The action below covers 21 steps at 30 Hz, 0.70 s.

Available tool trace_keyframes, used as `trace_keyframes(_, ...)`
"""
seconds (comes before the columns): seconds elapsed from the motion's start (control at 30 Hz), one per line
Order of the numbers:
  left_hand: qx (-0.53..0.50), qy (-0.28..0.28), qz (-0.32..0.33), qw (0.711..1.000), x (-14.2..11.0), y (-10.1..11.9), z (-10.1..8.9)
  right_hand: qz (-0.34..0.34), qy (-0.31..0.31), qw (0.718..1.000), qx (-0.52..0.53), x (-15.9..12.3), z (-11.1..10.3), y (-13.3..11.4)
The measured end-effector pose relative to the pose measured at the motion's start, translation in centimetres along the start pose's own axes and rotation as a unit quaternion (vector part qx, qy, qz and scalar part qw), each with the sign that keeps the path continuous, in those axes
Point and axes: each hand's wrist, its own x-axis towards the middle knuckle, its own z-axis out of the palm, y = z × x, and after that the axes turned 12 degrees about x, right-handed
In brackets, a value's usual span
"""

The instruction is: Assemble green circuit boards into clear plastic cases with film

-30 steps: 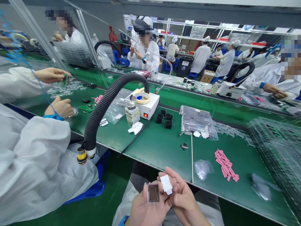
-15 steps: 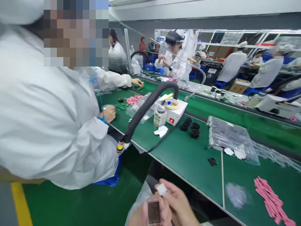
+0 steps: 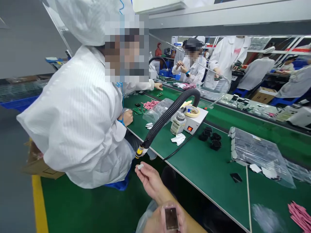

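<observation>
At the bottom of the view my left hand [image 3: 159, 222] is closed around a small dark rectangular screen [image 3: 171, 218] with a pale, clear-looking border. My right hand [image 3: 151, 182] reaches across in front of it, out to the left past the bench edge. Its fingertips pinch a small white pad [image 3: 140, 166]. Just above that pad hangs the yellow-and-black nozzle [image 3: 140, 150] of a ribbed black hose [image 3: 173, 113]; the two look close but apart.
A co-worker in a white coat [image 3: 80, 116] sits at my left. On the green bench [image 3: 209, 165] stand a white box with a red switch [image 3: 194, 124], a bottle [image 3: 178, 124], black parts [image 3: 211, 137], a plastic-wrapped tray [image 3: 255, 142] and pink strips [image 3: 301, 215].
My right hand has moved away from my left hand, up and leftward towards the hose nozzle, with the white pad. My left hand keeps the screen. The view has turned left.
</observation>
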Motion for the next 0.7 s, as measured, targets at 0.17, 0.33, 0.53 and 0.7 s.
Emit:
trace_keyframes(0.17, -0.145, -0.044, -0.048, 0.987, 0.6, 0.8, 2.0, -0.039, 0.065, 0.988, -0.132, -7.6, -4.5, -2.9)
trace_keyframes(0.33, -0.165, -0.036, -0.034, 0.985, 2.0, 0.9, 3.2, -0.177, 0.119, 0.891, -0.401, -17.3, -7.2, -9.6)
trace_keyframes(0.53, -0.153, -0.027, -0.065, 0.986, 4.0, -0.6, 4.8, -0.415, 0.018, 0.574, -0.706, -22.8, -4.6, -15.1)
trace_keyframes(0.7, -0.117, 0.002, -0.066, 0.991, 5.1, -1.5, 5.7, -0.457, -0.084, 0.426, -0.776, -22.0, -0.8, -15.0)
